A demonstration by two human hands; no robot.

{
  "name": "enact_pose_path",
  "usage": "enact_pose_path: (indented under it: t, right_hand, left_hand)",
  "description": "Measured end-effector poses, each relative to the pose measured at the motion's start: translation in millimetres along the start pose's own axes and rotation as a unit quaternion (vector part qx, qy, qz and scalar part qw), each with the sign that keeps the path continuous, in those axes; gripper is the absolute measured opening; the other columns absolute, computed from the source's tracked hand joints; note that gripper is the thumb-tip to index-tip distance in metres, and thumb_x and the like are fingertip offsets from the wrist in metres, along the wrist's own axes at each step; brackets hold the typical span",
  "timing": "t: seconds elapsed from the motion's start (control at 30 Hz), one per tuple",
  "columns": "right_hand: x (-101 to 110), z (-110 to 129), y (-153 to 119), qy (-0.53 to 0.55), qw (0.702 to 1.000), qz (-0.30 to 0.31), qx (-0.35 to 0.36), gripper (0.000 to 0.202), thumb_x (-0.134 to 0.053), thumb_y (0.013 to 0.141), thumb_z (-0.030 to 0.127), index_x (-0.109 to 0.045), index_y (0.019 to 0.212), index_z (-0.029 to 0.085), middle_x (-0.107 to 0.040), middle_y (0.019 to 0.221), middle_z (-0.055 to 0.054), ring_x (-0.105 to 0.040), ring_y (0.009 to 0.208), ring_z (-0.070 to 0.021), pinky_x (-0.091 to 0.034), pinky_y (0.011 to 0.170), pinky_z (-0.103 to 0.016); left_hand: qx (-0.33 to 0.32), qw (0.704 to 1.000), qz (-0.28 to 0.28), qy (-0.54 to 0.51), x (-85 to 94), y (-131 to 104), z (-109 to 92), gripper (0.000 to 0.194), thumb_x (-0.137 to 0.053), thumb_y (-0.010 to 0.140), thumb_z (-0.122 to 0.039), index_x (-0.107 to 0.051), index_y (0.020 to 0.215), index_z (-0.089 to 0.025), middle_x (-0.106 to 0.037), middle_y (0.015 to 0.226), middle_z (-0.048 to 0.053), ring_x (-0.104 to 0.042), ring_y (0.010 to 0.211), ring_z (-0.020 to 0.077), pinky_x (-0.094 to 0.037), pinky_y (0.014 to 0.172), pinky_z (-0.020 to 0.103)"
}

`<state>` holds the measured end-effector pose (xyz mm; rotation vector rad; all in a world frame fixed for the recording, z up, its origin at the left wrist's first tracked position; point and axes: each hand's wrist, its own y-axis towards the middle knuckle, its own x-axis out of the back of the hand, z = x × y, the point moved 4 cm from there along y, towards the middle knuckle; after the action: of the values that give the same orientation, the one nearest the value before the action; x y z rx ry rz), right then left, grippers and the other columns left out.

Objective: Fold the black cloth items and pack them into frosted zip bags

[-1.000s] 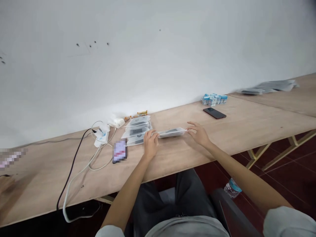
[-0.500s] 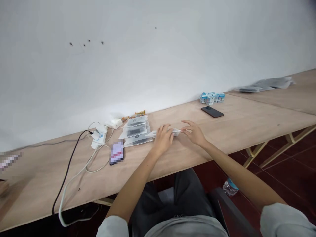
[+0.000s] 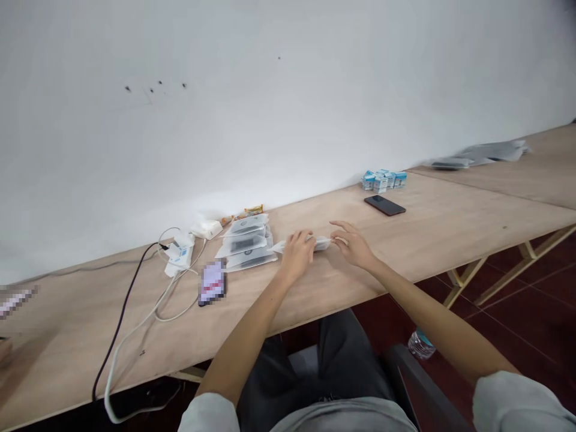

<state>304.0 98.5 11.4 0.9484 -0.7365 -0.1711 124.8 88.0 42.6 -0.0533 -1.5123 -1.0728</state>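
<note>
Above the wooden table (image 3: 324, 282), my left hand (image 3: 297, 252) is closed around a frosted, translucent plastic pouch (image 3: 322, 243), its fingers over the top. The thumb and index finger of my right hand (image 3: 353, 243) pinch the pouch's right end, while another finger sticks out. What lies inside this pouch is hidden by my left hand. Just to the left, several similar frosted pouches (image 3: 246, 241) with dark flat items inside lie overlapping in a column.
A phone (image 3: 212, 282) with a lit screen and a white power strip with cables (image 3: 180, 255) are at left. Orange-wrapped packets (image 3: 252, 209) lie by the wall. Small blue-white boxes (image 3: 380, 180), a dark phone (image 3: 384, 205) and more pouches (image 3: 486, 153) are at right. A bottle (image 3: 420, 345) stands below.
Both hands keep hold of the pouch in nearly the same pose. The whole view has shifted slightly, with the table a little lower.
</note>
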Motion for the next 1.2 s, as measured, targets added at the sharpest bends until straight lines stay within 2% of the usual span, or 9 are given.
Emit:
enact_pose_path:
  t: [0.33,0.43,0.57,0.67,0.73,0.83,0.9,1.03,1.2]
  right_hand:
    - [42,-37,-11,-0.054,0.996,-0.058,-0.030,0.010,-0.053,0.087,0.024,-0.062,0.084,0.024,-0.061,0.127,-0.011,-0.056,0.115,-0.0296,-0.044,0.099,-0.053]
    - [33,-38,2,-0.055,0.996,-0.064,-0.031,0.010,-0.053,0.087,0.025,-0.062,0.083,0.024,-0.062,0.126,-0.010,-0.057,0.114,-0.0291,-0.044,0.100,-0.052]
    - [13,-43,47,-0.044,0.991,-0.107,-0.059,0.013,-0.053,0.087,0.028,-0.064,0.083,0.023,-0.065,0.117,-0.011,-0.059,0.109,-0.0277,-0.045,0.099,-0.049]
    - [-1,-50,73,-0.026,0.987,-0.135,-0.081,0.015,-0.054,0.088,0.030,-0.068,0.087,0.023,-0.064,0.117,-0.012,-0.058,0.111,-0.0280,-0.043,0.101,-0.047]
    - [-10,-55,74,-0.028,0.990,-0.102,-0.093,0.017,-0.055,0.088,0.030,-0.070,0.087,0.022,-0.063,0.121,-0.012,-0.056,0.115,-0.0289,-0.041,0.104,-0.049]
    - [-26,-61,44,-0.050,0.992,0.078,-0.086,0.015,-0.057,0.084,0.026,-0.071,0.083,0.021,-0.063,0.125,-0.012,-0.055,0.119,-0.0307,-0.039,0.104,-0.054]
    - [-26,-59,14,-0.044,0.987,0.137,-0.079,0.009,-0.064,0.076,0.021,-0.072,0.081,0.022,-0.069,0.114,-0.010,-0.059,0.115,-0.0311,-0.044,0.101,-0.053]
    - [-14,-38,-32,-0.055,0.984,0.146,-0.082,0.018,-0.061,0.079,0.020,-0.071,0.094,0.023,-0.067,0.119,-0.011,-0.057,0.120,-0.0302,-0.045,0.101,-0.052]
    - [-18,-1,-50,-0.049,0.987,0.133,-0.080,0.011,-0.061,0.083,0.025,-0.072,0.083,0.025,-0.064,0.126,-0.008,-0.056,0.122,-0.0297,-0.044,0.102,-0.053]
  left_hand:
    - [0.048,0.998,-0.032,0.027,31.5,-32,59,0.020,-0.047,0.095,-0.023,-0.067,0.094,-0.022,-0.062,0.119,0.007,-0.054,0.110,0.0238,-0.043,0.090,0.038]
    - [0.067,0.996,-0.042,0.030,36.1,-28,67,0.019,-0.047,0.095,-0.022,-0.066,0.095,-0.021,-0.061,0.120,0.007,-0.054,0.109,0.0236,-0.044,0.089,0.038]
    - [0.079,0.993,-0.059,0.069,56.6,-10,76,0.019,-0.046,0.094,-0.018,-0.064,0.098,-0.018,-0.061,0.123,0.009,-0.054,0.111,0.0257,-0.043,0.091,0.040]
    - [0.052,0.991,-0.066,0.102,76.1,-8,66,0.025,-0.042,0.094,-0.012,-0.063,0.106,-0.017,-0.056,0.132,0.012,-0.050,0.119,0.0279,-0.038,0.097,0.043]
    - [0.018,0.994,-0.054,0.099,80.3,-19,48,0.029,-0.038,0.094,-0.011,-0.062,0.110,-0.018,-0.054,0.136,0.013,-0.047,0.124,0.0283,-0.036,0.101,0.045]
    - [-0.056,0.996,0.026,0.059,65.8,-48,16,0.027,-0.040,0.097,-0.021,-0.063,0.110,-0.020,-0.056,0.134,0.013,-0.050,0.122,0.0285,-0.038,0.100,0.045]
    - [-0.066,0.995,0.076,0.018,49.9,-67,4,0.029,-0.043,0.097,-0.033,-0.062,0.115,-0.020,-0.056,0.133,0.013,-0.051,0.119,0.0284,-0.042,0.096,0.044]
    - [0.057,0.993,0.103,-0.025,22.4,-76,19,0.036,-0.045,0.096,-0.038,-0.058,0.123,-0.018,-0.054,0.134,0.013,-0.051,0.119,0.0277,-0.044,0.098,0.043]
    - [0.185,0.972,0.145,-0.016,-4.5,-63,46,0.035,-0.044,0.096,-0.037,-0.067,0.107,-0.014,-0.055,0.132,0.016,-0.050,0.121,0.0315,-0.044,0.096,0.046]
